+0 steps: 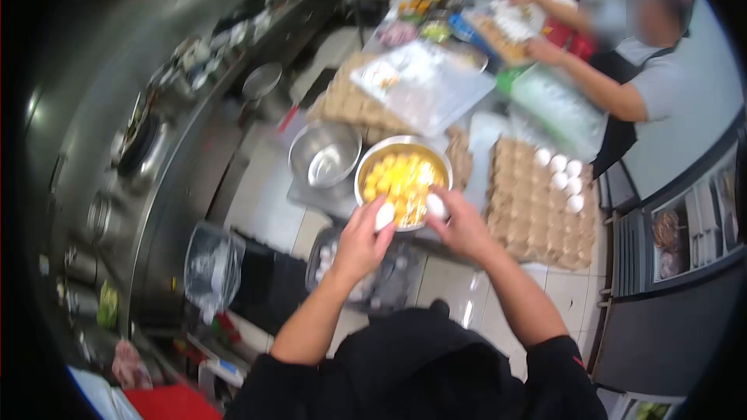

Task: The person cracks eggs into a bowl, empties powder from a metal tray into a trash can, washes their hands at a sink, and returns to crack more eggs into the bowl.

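A metal bowl [363, 187] full of yellow egg yolks [401, 179] stands at the table's near edge. My left hand [360, 243] is closed round a white egg [384, 217] at the bowl's lower left rim. At the lower right rim my right hand [461, 225] is closed on another white egg [436, 206]. Whether either shell is cracked cannot be made out. An empty metal bowl [325, 154] sits left of the yolks. To the right lies a cardboard egg tray [537, 210], with several white eggs [559, 180] in its upper right part.
Below the table edge is a bin [320, 253] with pale shells. Behind the bowls lie stacked egg trays [350, 105] under a clear plastic sheet [428, 89]. Across the table, a co-worker [650, 85] handles white food over a board [498, 37]. A counter [226, 101] runs along the left.
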The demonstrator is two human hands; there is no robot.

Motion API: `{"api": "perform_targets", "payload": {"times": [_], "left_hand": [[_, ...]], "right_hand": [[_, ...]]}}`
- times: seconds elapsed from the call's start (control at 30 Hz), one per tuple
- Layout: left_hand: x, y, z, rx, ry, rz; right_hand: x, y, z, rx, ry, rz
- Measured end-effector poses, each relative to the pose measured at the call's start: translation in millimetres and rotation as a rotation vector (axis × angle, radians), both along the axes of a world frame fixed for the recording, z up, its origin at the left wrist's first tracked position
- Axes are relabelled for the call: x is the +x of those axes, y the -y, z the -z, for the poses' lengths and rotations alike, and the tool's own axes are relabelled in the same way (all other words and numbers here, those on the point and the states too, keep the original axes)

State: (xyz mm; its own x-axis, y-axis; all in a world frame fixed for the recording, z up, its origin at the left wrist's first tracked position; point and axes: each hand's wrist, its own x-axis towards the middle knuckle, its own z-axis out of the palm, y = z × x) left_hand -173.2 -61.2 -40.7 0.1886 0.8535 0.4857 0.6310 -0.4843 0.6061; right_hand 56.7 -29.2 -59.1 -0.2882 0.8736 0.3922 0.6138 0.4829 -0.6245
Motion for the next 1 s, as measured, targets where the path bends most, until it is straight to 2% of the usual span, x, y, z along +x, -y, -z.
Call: {"api": "perform_targets", "payload": {"times": [0.03,0.1,0.13,0.2,0.23,0.27,0.33,0.43,0.47,0.63,0.77,0.9,1.0], "left_hand": [[2.4,-5.6,-1.8,-0.022,0.164,-0.046],[1.8,-19.8,-18.3,-0.632,0.906,-0.014],[3.0,-26.6,-23.4,-0.666,1.028,0.068],[5.7,-45.4,-30.2,-0.737,1.272,0.22],[6.4,-56.6,-24.9,-0.713,1.066,0.208],[7.5,-71.0,-15.4,-0.685,0.861,0.194],[8.9,-91.4,-23.7,-0.712,0.386,0.123],[9.4,-109.6,-13.1,-0.408,-0.025,0.156],[11.1,-111.4,-15.1,-0.459,-0.034,0.151],[6.3,-129.1,0.5,-0.303,-0.255,0.205],[5.6,-132.2,-4.2,-0.284,-0.228,0.224],[6.9,-142.1,-7.5,-0.182,-0.392,0.239],[8.4,-149.1,-13.7,-0.144,-0.381,0.226]], "right_hand": [[-2.3,-5.0,-4.7,0.058,-0.098,0.005],[-10.7,-7.0,-45.1,-0.607,-0.587,0.076],[-14.3,-14.3,-44.3,-0.676,-0.802,0.051],[-19.4,-24.2,-51.0,-0.555,-0.708,0.07],[-22.5,-26.9,-51.0,-0.505,-0.659,0.078],[-23.5,-37.9,-33.2,-0.315,-0.476,0.101],[-27.3,-46.0,-34.4,-0.277,-0.285,0.093],[-30.9,-57.4,-31.3,-0.255,-0.107,0.091],[-31.6,-60.1,-34.8,-0.267,-0.057,0.095],[-33.4,-69.4,-35.4,-0.283,0.092,0.148],[-31.9,-75.0,-32.2,-0.224,0.074,0.158],[-30.1,-77.7,-36.1,-0.144,0.107,0.138],[-28.8,-81.0,-38.3,-0.074,0.138,0.116]]}}
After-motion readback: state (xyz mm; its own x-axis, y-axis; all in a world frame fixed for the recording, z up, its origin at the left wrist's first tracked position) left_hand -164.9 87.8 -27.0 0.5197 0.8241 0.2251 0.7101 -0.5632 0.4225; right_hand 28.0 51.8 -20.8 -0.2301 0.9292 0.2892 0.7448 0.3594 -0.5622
